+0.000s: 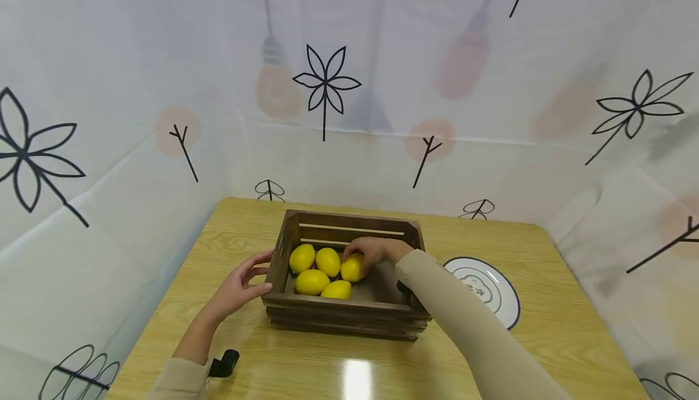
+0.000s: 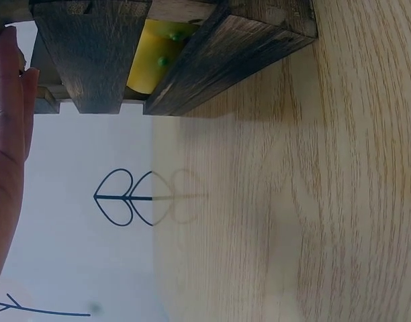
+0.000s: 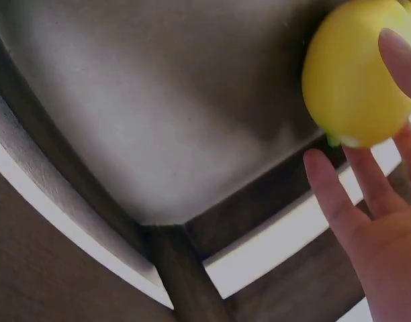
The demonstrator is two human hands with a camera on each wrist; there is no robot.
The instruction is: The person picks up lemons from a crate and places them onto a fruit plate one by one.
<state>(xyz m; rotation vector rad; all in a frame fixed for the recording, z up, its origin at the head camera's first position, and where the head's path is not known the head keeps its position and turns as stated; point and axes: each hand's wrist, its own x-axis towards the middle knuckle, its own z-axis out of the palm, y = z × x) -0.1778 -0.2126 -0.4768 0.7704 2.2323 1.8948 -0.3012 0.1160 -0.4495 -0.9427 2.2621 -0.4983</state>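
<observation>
A brown slatted wooden crate point(image 1: 346, 318) stands on the table, with several yellow lemons point(image 1: 311, 282) gathered in its left half. My right hand point(image 1: 377, 249) reaches into it and holds the rightmost lemon point(image 3: 353, 77). In the right wrist view the thumb lies across that lemon's near side, with fingers behind it. My left hand point(image 1: 240, 288) rests at the crate's left end, fingers extended and thumb by the front corner. The left wrist view shows its straight fingers along the slats point(image 2: 91, 57), and part of a yellow lemon point(image 2: 152, 64) between them.
A white plate point(image 1: 508, 297) with a dark rim lies right of the crate, partly behind my right sleeve point(image 1: 464, 321). The light wooden table point(image 1: 284, 366) is bordered by a printed white cloth point(image 1: 349, 163) at the back and sides.
</observation>
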